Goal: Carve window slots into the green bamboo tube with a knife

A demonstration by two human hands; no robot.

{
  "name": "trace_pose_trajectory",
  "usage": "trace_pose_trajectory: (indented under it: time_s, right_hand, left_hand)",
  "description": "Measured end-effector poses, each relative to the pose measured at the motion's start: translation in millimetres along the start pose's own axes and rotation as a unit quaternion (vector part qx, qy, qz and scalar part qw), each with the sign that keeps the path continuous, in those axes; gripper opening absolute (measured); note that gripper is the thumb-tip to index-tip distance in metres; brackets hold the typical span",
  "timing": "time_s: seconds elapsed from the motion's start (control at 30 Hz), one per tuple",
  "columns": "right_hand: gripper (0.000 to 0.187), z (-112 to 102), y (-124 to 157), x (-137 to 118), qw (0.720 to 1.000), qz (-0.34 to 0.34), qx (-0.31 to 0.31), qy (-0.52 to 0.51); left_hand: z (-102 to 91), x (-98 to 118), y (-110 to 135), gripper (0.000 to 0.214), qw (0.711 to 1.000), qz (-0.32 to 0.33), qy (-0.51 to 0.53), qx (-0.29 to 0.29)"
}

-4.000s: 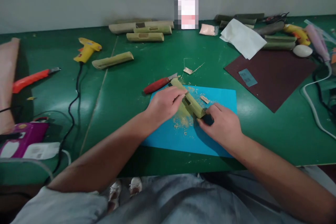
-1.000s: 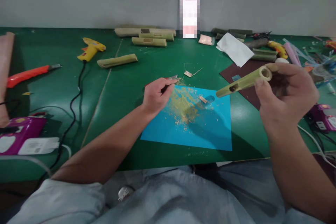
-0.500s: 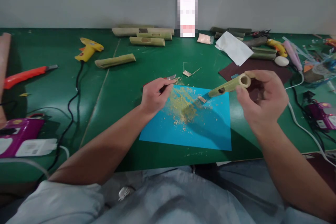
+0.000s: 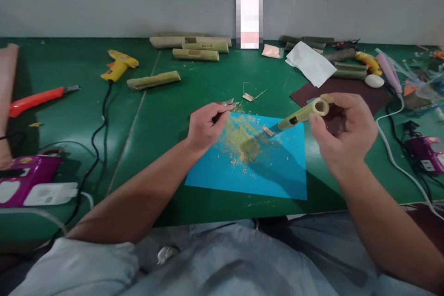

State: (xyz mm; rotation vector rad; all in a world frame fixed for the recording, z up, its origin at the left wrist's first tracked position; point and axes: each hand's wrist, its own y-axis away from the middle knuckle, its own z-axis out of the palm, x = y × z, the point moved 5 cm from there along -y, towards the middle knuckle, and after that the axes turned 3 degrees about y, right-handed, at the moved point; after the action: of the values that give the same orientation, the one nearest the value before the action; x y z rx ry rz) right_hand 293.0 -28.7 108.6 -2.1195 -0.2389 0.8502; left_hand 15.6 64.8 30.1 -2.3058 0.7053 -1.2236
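Observation:
My right hand (image 4: 347, 134) grips the near end of a short bamboo tube (image 4: 300, 115) between thumb and fingers. The tube tilts down and away over a blue sheet (image 4: 208, 171), its hollow end facing me and a dark cut hole in its side. My left hand (image 4: 210, 127) rests by the sheet's far left corner with fingers curled and thumb drawn in; whatever they pinch, if anything, is hidden. Just behind it lies a red-handled utility knife (image 4: 227, 102), partly covered. Sawdust and shavings (image 4: 248, 145) are scattered on the sheet, along with a small bamboo chip (image 4: 267, 131).
A yellow glue gun (image 4: 120, 65), a cut bamboo piece (image 4: 154, 80) and a red knife (image 4: 38, 101) lie to the left. More bamboo (image 4: 196, 54), a phone (image 4: 249, 15) and a small bag (image 4: 272, 51) stand along the wall. White paper (image 4: 310, 64) and cords are at right.
My right hand and the bamboo tube have shifted very slightly, the tube's near end moving a little left. The left hand stays in place; the view has moved slightly.

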Motion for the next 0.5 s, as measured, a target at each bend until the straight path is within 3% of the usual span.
trace_pose_trajectory:
  time_s: [0.23, 0.5]
  right_hand:
    - [0.034, 1.0, 0.6, 3.7, 1.000, 0.009, 0.013, -0.007]
    - [0.041, 0.9, 1.0, -4.3, 0.999, -0.036, 0.010, 0.006]
  left_hand:
    - [-0.5, 0.7, -0.1, 0.017, 1.000, 0.001, 0.005, 0.000]
    - [0.3, -0.7, 0.0, 0.018, 1.000, -0.010, -0.009, -0.006]
